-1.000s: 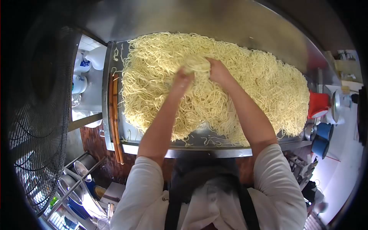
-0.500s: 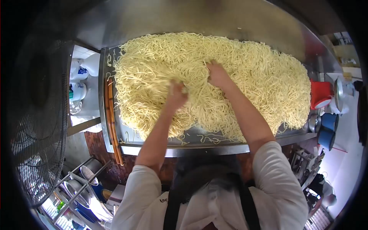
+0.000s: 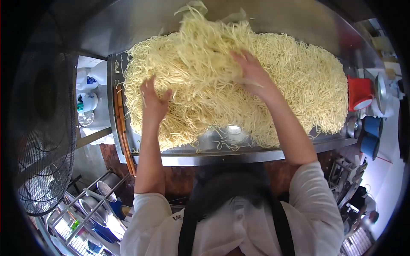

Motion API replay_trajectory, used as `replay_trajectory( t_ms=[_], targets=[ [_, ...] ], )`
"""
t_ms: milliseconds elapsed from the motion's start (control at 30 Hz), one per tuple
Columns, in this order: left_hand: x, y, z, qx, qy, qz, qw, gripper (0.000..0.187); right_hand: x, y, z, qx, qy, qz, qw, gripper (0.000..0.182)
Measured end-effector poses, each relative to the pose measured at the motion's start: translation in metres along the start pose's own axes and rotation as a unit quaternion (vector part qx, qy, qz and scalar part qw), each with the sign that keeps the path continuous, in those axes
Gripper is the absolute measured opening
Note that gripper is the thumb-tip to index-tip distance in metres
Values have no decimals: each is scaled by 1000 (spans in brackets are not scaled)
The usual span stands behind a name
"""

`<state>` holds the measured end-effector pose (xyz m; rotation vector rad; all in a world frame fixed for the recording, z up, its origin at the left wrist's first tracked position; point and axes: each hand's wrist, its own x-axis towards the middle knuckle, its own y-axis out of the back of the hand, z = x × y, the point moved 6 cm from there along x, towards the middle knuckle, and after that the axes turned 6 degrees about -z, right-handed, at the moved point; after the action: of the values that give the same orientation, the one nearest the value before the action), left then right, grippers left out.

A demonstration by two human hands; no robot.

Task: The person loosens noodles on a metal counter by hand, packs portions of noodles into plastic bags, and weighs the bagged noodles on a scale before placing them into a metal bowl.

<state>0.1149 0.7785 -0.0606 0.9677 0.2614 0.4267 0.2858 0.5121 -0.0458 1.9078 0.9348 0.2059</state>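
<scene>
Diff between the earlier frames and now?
Left hand swung left, fingers now spread. Right hand stays near its earlier spot but has opened. A blurred clump of noodles, apparently let go, has moved up toward the back of the table. Wooden sticks and red container unchanged.

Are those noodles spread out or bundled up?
Spread out: the noodles form a broad layer along the metal table, though some strands blur midair.
</scene>
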Motion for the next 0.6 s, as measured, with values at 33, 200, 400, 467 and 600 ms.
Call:
replay_trajectory(
  t_ms=[33,200,400,467,600],
  targets=[
    [-5,-31,-20,-78,10,-27,997,66,-15,-26,15,-62,-52,-51,995,80],
    [-5,-162,10,-332,149,-159,918,60,16,-133,47,17,-8,-30,999,64],
    [-24,38,42,-589,4,13,808,73,-8,42,-129,338,322,103,878,62],
    [-22,67,30,-499,-45,48,864,75,-16,50,-135,293,312,89,899,69],
    [-3,-3,-46,-169,1,-85,982,70,-20,-10,-30,-65,97,51,992,84]
  ],
)
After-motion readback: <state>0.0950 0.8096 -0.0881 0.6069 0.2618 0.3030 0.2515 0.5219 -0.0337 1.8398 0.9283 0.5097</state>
